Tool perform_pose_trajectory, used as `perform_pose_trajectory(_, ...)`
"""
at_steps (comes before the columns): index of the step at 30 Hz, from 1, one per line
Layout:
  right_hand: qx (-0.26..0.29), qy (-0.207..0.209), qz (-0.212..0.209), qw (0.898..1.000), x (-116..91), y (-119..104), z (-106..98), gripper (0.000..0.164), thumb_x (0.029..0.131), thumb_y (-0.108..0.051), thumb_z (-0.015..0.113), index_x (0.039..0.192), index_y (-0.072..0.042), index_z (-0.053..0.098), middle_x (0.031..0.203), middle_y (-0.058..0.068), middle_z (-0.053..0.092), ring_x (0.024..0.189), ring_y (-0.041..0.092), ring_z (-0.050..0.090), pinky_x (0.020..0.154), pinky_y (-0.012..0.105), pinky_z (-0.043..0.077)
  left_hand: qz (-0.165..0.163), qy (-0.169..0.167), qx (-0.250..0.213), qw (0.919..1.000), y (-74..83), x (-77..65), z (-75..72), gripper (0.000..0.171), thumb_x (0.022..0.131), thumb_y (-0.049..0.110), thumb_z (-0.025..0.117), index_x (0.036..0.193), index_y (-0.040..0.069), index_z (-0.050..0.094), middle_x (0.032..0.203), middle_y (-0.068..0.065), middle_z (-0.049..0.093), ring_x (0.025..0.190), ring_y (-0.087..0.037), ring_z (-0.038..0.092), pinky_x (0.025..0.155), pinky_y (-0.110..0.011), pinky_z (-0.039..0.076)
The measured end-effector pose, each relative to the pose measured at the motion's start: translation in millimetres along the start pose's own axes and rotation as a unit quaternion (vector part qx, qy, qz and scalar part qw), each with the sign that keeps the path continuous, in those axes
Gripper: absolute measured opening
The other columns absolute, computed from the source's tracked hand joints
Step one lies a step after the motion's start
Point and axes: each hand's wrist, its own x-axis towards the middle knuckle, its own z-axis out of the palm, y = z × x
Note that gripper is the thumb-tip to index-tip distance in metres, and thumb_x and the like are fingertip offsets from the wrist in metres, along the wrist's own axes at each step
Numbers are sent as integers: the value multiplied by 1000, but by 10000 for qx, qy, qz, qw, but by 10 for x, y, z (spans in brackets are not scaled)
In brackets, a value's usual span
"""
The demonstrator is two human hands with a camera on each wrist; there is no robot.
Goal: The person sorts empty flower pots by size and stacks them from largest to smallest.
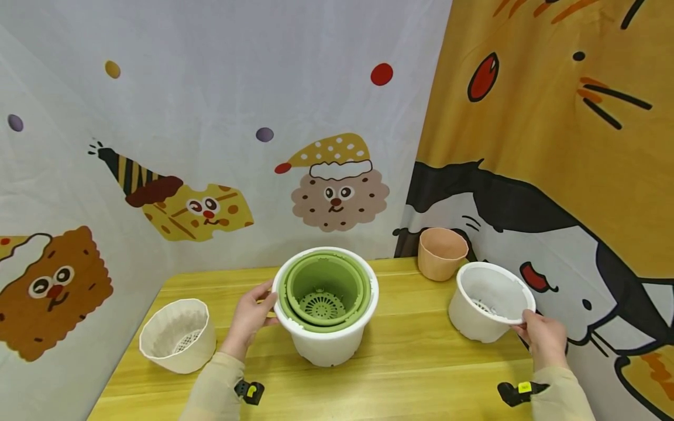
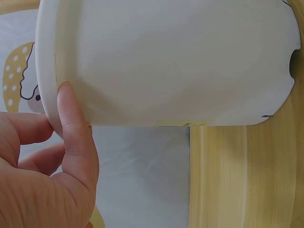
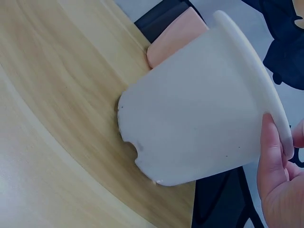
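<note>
A large white flowerpot (image 1: 329,346) stands mid-table with green pots (image 1: 318,280) nested inside it, the innermost showing a slotted base. My left hand (image 1: 250,318) pinches its rim on the left side; in the left wrist view the thumb lies on the outer wall (image 2: 180,61) just under the lip. Over on the right, my right hand (image 1: 546,339) grips the near right rim of a smaller white flowerpot (image 1: 471,318). That pot has a holed base and leans a little. In the right wrist view its notched foot (image 3: 130,147) appears against the wooden table.
A cream fluted pot (image 1: 179,359) with a perforated bottom sits at the table's left. Toward the back right stands a peach pot (image 1: 439,263), close behind the smaller white one. Printed cloth (image 1: 210,117) hangs along the back and right edges of the wooden table (image 1: 411,374).
</note>
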Motion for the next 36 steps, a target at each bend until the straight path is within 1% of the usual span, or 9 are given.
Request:
perform_pose_trajectory(6, 588, 22, 229, 9980, 2, 31, 2, 46, 97, -18, 49, 126, 17, 45, 70, -2, 55, 58, 5, 61, 59, 19, 59, 3, -5, 4, 10000, -7, 0, -8, 44, 100, 5, 56, 143, 3, 52, 110, -20, 54, 79, -16, 62, 62, -31, 63)
perform_pose_trajectory(11, 1285, -250, 468, 9903, -18, 5, 18, 32, 97, -18, 53, 119, 6, 49, 74, -3, 57, 64, 6, 61, 68, 19, 60, 15, 3, -7, 10000, -7, 0, -7, 44, 99, 4, 56, 143, 3, 51, 110, -20, 54, 79, -16, 62, 61, -31, 63)
perform_pose_trajectory(13, 1587, -444, 605, 9845, -51, -29, 31, 24, 97, -17, 55, 115, -1, 51, 76, -3, 57, 67, 7, 61, 71, 18, 60, 17, 7, -20, 10000, -8, 0, -7, 44, 99, 4, 55, 143, 2, 51, 109, -19, 54, 79, -16, 62, 62, -31, 63)
perform_pose_trajectory(16, 2137, -778, 825, 9703, -113, -92, 58, 6, 97, -14, 58, 99, -8, 58, 78, -3, 58, 70, 8, 61, 71, 17, 60, 21, 4, -44, 10000, -7, 0, -6, 44, 99, 3, 55, 143, 2, 51, 109, -20, 53, 79, -16, 62, 62, -31, 63)
perform_pose_trajectory(18, 2388, -1084, 913, 9607, -164, -139, 78, 8, 98, -13, 57, 90, -11, 59, 80, -2, 58, 72, 8, 60, 72, 17, 59, 16, -8, -46, 10000, -8, 2, -6, 44, 100, 3, 55, 143, 2, 51, 110, -20, 53, 79, -16, 62, 62, -31, 63)
perform_pose_trajectory(21, 2776, -1476, 967, 9444, -242, -215, 120, 15, 99, -11, 55, 85, -11, 61, 83, -1, 57, 74, 9, 59, 73, 16, 58, 11, -17, -42, 10000, -5, 1, -4, 44, 100, 4, 55, 143, 2, 51, 110, -20, 53, 79, -16, 62, 63, -31, 63)
perform_pose_trajectory(26, 3154, -1969, 769, 9251, -368, -357, 214, 19, 100, -8, 54, 84, -10, 63, 88, 1, 56, 77, 10, 59, 74, 17, 58, 1, -27, -52, 10000, -2, -2, 1, 44, 100, 4, 55, 144, 2, 51, 110, -20, 52, 79, -16, 61, 62, -30, 63)
perform_pose_trajectory(30, 3271, -2425, 412, 9124, -473, -480, 319, 15, 101, -8, 51, 91, -7, 61, 90, 1, 55, 77, 10, 57, 72, 16, 57, -16, -5, -59, 10000, 0, -2, 3, 44, 100, 4, 55, 144, 3, 51, 109, -20, 52, 79, -16, 61, 61, -30, 63)
perform_pose_trajectory(36, 3404, -2680, 86, 9013, -683, -680, 516, 10, 102, -10, 52, 96, -8, 61, 94, 1, 53, 78, 9, 57, 70, 15, 57, -25, 7, -33, 10000, 1, -8, 0, 44, 100, 4, 55, 144, 2, 50, 110, -20, 52, 79, -16, 61, 62, -30, 63)
